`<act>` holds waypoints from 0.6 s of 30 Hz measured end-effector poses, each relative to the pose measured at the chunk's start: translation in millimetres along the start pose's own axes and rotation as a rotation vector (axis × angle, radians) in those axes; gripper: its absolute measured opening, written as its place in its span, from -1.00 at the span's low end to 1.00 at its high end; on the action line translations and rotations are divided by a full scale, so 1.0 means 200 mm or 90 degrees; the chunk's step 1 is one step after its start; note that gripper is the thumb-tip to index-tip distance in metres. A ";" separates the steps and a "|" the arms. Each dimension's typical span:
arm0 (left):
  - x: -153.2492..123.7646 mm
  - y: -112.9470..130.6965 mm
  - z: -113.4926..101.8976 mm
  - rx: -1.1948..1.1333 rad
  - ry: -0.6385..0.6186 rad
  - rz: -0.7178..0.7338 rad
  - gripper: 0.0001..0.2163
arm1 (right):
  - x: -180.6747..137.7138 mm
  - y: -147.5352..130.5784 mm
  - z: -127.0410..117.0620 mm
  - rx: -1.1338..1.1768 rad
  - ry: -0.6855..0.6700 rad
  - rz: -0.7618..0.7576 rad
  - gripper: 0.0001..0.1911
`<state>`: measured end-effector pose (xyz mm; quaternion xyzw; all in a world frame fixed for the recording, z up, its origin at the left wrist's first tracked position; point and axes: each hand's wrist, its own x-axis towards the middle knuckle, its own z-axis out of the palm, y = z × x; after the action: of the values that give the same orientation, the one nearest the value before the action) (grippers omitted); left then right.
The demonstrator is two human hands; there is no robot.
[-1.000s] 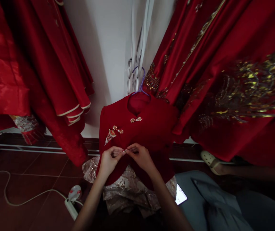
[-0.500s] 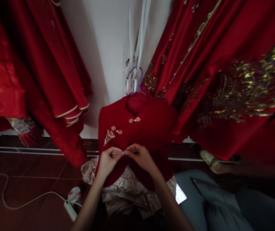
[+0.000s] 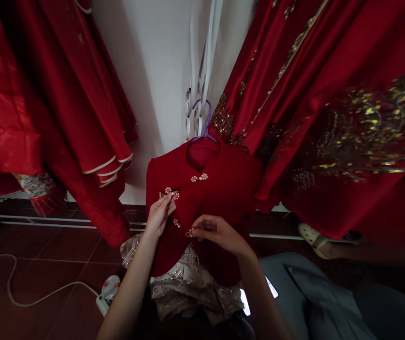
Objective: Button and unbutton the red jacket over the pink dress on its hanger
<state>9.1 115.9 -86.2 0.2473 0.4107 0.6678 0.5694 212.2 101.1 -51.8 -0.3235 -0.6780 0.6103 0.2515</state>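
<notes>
A red sleeveless top (image 3: 220,189) hangs from a purple hanger (image 3: 207,125), its front decorated with beaded, flower-shaped clasps. My left hand (image 3: 159,216) pinches the upper left beaded clasp (image 3: 175,194) and partly covers the ornament beside it. One lower clasp half (image 3: 177,223) lies on the left front panel, apart from both hands. The fingertips of my right hand (image 3: 216,231) are closed on the other lower clasp half (image 3: 190,233), at the right panel's edge. At the neckline, the top clasp (image 3: 199,178) joins the two panels.
Red garments (image 3: 96,104) hang on the left, and a gold-sequined red garment (image 3: 365,127) hangs on the right. Shiny beige fabric (image 3: 191,293) lies below the top. A power strip (image 3: 102,304) with a white cable is on the tiled floor. Another person's clog (image 3: 314,240) shows at right.
My hands have separated from their meeting point at the lower front. The left moved up to the upper clasp; the right moved slightly down. The lower clasp halves now show apart.
</notes>
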 end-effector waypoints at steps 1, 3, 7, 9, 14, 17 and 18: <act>0.00 0.00 0.00 -0.006 0.011 0.002 -0.73 | 0.00 0.00 0.00 -0.004 0.002 0.002 -0.75; 0.00 0.00 0.01 -0.006 0.025 0.003 -0.73 | 0.00 0.00 0.01 -0.003 0.001 0.003 -0.75; 0.01 -0.02 0.02 0.023 0.029 0.037 -0.74 | 0.00 0.01 0.02 0.012 -0.003 -0.013 -0.76; 0.01 -0.03 0.02 0.040 0.044 0.059 -0.74 | 0.01 0.02 0.02 0.010 -0.006 -0.014 -0.75; 0.01 0.00 0.07 0.185 -0.006 0.067 -0.68 | -0.01 0.00 -0.01 -0.023 -0.020 -0.002 -0.71; 0.02 0.08 0.16 0.357 -0.089 0.215 -0.69 | -0.05 -0.03 -0.05 -0.029 -0.083 0.018 -0.73; 0.03 0.12 0.20 0.420 -0.115 0.297 -0.72 | -0.06 -0.03 -0.06 -0.025 -0.108 0.026 -0.73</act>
<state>26.6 132.3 -45.3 0.5606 0.4837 0.5873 0.3268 228.6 99.2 -43.0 -0.2893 -0.7020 0.6269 0.1746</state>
